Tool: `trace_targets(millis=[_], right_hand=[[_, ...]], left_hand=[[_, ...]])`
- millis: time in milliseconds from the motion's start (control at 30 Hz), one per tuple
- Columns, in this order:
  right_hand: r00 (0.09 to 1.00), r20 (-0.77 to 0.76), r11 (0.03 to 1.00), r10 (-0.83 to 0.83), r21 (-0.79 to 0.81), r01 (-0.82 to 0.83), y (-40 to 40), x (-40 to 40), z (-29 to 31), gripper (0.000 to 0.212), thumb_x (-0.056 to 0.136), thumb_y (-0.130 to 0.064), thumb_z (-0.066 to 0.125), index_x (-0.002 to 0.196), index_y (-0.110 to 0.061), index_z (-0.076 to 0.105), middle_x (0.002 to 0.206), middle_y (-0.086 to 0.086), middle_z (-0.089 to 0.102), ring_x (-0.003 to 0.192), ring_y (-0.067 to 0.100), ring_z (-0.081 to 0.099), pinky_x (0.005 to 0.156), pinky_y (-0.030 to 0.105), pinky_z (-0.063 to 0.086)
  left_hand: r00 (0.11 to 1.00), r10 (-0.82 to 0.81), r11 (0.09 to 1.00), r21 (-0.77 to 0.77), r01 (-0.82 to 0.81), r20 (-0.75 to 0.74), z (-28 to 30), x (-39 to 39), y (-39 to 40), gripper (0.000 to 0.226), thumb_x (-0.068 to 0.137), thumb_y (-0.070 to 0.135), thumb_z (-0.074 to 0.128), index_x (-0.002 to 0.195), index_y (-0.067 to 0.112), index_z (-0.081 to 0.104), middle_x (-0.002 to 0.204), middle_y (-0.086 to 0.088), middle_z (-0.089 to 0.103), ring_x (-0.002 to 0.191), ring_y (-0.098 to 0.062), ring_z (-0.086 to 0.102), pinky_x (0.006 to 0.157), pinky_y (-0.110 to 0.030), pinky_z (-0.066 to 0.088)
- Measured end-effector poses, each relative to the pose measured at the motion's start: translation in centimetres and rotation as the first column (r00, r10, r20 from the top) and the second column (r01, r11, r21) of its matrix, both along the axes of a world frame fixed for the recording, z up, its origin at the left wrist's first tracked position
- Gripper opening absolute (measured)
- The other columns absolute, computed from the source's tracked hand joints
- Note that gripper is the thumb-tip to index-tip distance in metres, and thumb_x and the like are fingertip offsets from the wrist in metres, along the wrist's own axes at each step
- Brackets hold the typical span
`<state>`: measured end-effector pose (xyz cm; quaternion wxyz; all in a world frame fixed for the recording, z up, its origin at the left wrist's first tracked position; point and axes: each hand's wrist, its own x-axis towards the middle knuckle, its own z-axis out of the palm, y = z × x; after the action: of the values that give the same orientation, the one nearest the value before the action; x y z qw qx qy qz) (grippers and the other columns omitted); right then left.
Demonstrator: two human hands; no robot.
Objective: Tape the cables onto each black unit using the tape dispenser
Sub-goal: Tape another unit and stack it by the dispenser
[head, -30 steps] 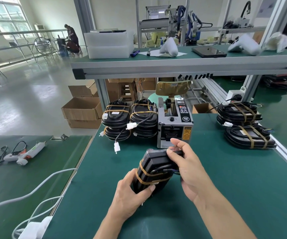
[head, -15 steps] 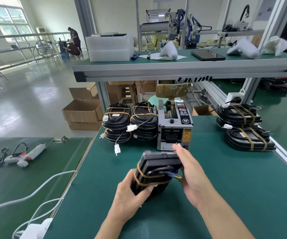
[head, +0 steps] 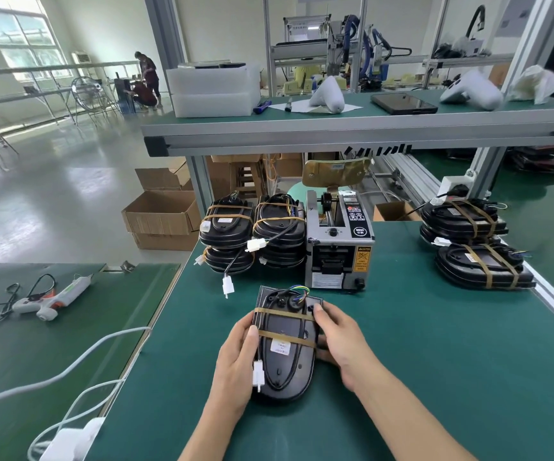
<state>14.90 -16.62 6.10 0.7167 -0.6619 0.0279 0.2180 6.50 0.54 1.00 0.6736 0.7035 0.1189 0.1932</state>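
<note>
Head camera looks down on a green workbench mat [head: 418, 354] where the job is laid out. Stacks of black units sit at the far left [head: 252, 234] and far right [head: 475, 244], each crossed by bands of tan tape, and the tape dispenser [head: 338, 241] stands between them, just beyond the unit in hand. A glue gun [head: 49, 296] lies on the neighbouring mat, well apart. The black unit being worked [head: 285, 347] lies flat on the mat near the front edge, its underside up, with two strips of tan tape [head: 285, 337] already running across it. The left hand [head: 235, 364] cups its left side, fingers curled around the edge and thumb lying on top beside the lower strip; the right hand [head: 338, 341] holds the right side, fingers wrapped over the rim with a fingertip [head: 318, 309] pressing the end of the upper strip. A white connector [head: 258, 375] on its cable rests along the left edge, just under the left thumb, and coloured wires [head: 297, 292] loop out at the far end. The step looks like smoothing and checking the tape. To do it well, both thumbs should rub each strip from the centre outward and down around the edges so the ends bond, the cable should be kept snug beneath the bands, and the connector should stay free of adhesive. If the cable is still loose, one more strip from the dispenser would likely be needed.
</note>
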Motion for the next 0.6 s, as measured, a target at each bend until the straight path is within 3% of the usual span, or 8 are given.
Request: trace_targets(millis=[100,267,367,433,500,567,600], right_hand=[[1.0,-0.004,0.995,-0.024,-0.094,0.023,1.3,1.4,-0.2,0.021,0.106,-0.036,0.058,0.117,-0.025,0.071,0.097,-0.004,0.081,0.083,0.014,0.077,0.07,0.034,0.064],[0.998,-0.035,0.983,-0.055,-0.178,0.048,4.0,3.5,0.1,0.025,0.103,-0.039,0.062,0.098,-0.018,0.075,0.097,0.011,0.08,0.097,0.036,0.075,0.089,0.056,0.061],[0.998,-0.01,0.968,-0.064,-0.246,0.06,5.2,4.6,0.0,0.032,0.101,-0.042,0.062,0.095,-0.013,0.075,0.098,0.011,0.078,0.097,0.033,0.073,0.093,0.052,0.06],[0.997,0.033,0.951,-0.072,-0.3,0.079,5.4,4.6,-0.1,0.037,0.101,-0.043,0.06,0.094,-0.01,0.074,0.099,0.013,0.077,0.093,0.03,0.072,0.086,0.042,0.06],[0.993,0.114,0.935,-0.039,-0.347,0.077,5.2,4.1,-0.5,0.032,0.102,-0.039,0.058,0.094,-0.011,0.073,0.099,0.01,0.077,0.094,0.028,0.071,0.079,0.038,0.056],[0.985,0.169,0.938,0.029,-0.344,0.032,4.6,3.1,-0.8,0.021,0.103,-0.029,0.057,0.11,-0.021,0.075,0.107,-0.006,0.075,0.101,0.02,0.07,0.083,0.035,0.054],[0.982,0.181,0.947,0.05,-0.321,0.011,4.1,2.5,-0.8,0.026,0.103,-0.024,0.057,0.124,-0.027,0.072,0.114,-0.014,0.071,0.102,0.011,0.068,0.082,0.026,0.052]], left_hand=[[0.99,0.143,0.988,-0.07,-0.141,0.021,-0.5,0.5,0.4,0.031,0.113,0.028,0.049,0.132,0.024,0.073,0.129,0.007,0.077,0.127,-0.015,0.068,0.116,-0.047,0.048],[0.974,0.218,0.966,-0.151,-0.208,0.054,-0.6,0.5,0.7,0.055,0.101,0.059,0.046,0.126,0.022,0.079,0.13,0.001,0.077,0.13,-0.021,0.067,0.119,-0.05,0.044],[0.962,0.262,0.947,-0.212,-0.241,0.075,-0.7,0.6,0.6,0.051,0.105,0.051,0.045,0.131,0.018,0.073,0.131,0.002,0.076,0.132,-0.018,0.066,0.119,-0.042,0.046],[0.959,0.269,0.939,-0.244,-0.242,0.084,-0.6,0.6,0.5,0.051,0.105,0.05,0.044,0.131,0.016,0.072,0.13,0.002,0.077,0.13,-0.017,0.067,0.112,-0.029,0.051],[0.958,0.276,0.933,-0.263,-0.246,0.082,-0.4,0.6,0.4,0.049,0.108,0.05,0.045,0.13,0.014,0.071,0.128,0.001,0.077,0.128,-0.018,0.068,0.107,-0.026,0.053],[0.956,0.281,0.917,-0.316,-0.243,0.081,-0.2,0.7,0.5,0.041,0.114,0.043,0.045,0.129,0.014,0.07,0.128,-0.002,0.077,0.128,-0.018,0.068,0.103,-0.022,0.055],[0.958,0.277,0.911,-0.336,-0.237,0.075,-0.1,0.8,0.5,0.04,0.115,0.036,0.04,0.128,0.013,0.07,0.129,-0.004,0.077,0.129,-0.017,0.069,0.101,-0.019,0.055]])
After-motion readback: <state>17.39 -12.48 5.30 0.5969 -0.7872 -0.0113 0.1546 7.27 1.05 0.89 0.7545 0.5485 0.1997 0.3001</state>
